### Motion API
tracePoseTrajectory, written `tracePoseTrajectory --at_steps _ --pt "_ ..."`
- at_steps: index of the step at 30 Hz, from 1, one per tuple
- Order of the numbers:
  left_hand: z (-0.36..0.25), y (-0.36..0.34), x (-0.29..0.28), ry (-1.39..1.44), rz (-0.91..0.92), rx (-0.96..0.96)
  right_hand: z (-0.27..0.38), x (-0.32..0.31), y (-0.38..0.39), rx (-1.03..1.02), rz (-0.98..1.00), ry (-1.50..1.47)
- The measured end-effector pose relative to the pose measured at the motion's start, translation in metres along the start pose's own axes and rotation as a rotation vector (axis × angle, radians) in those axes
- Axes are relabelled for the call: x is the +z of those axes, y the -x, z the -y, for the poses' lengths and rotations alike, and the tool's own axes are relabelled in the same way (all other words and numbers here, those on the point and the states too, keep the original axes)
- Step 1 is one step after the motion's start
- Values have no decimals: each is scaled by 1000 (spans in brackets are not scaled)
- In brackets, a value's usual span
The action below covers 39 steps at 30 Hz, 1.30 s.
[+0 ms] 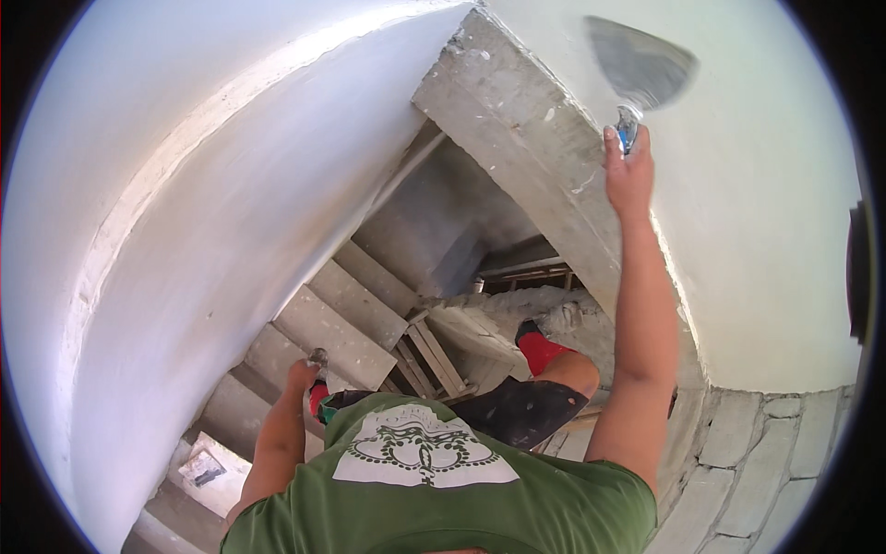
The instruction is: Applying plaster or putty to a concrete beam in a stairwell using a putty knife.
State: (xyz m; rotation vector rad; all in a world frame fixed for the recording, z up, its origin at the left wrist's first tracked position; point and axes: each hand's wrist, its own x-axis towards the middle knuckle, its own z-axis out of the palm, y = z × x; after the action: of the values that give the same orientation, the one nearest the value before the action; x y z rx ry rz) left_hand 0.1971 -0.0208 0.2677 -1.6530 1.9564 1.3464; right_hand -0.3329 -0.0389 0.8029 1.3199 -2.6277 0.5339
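My right hand (629,180) is raised at the upper right, closed around the handle of a wide putty knife (641,65). The knife's broad grey blade points up against the smooth pale wall (766,240) and is smeared by motion. Whether the blade touches the wall I cannot tell. Low at the left, my left hand (302,375) is closed beside my knee, above the concrete stairs (323,323). A small greyish end (318,355) sticks out of its fingers; the rest of that thing is hidden.
A rough concrete beam (526,120) runs slantwise beside the right wall. Stairs drop away below, with wooden planks (429,355) beside them. A stained white board (217,471) lies on the steps at lower left. Bare blocks (748,471) show at lower right.
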Motion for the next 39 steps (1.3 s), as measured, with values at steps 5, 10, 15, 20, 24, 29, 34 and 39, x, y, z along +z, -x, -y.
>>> tracePoseTrajectory --at_steps 5,10,15,20,24,29,34,39 --pt "3 -6 -2 -47 -72 12 -24 10 9 -215 329 443" --pt "14 -6 -3 -38 -19 -21 14 -3 0 -24 59 0" --pt "34 -19 2 -53 -39 -19 -22 0 -14 -225 364 322" --pt "10 0 1 35 -24 -16 18 21 -1 -7 -222 -16" --pt "12 -10 6 -53 -22 -25 -30 24 -5 -335 741 760" --pt "65 -22 25 -152 10 185 21 25 12 -84 63 120" --pt "-2 -4 -4 10 -57 -22 -39 12 1 -307 220 364" --pt "19 -16 -1 44 -9 -48 7 19 6 -73 -277 -73"
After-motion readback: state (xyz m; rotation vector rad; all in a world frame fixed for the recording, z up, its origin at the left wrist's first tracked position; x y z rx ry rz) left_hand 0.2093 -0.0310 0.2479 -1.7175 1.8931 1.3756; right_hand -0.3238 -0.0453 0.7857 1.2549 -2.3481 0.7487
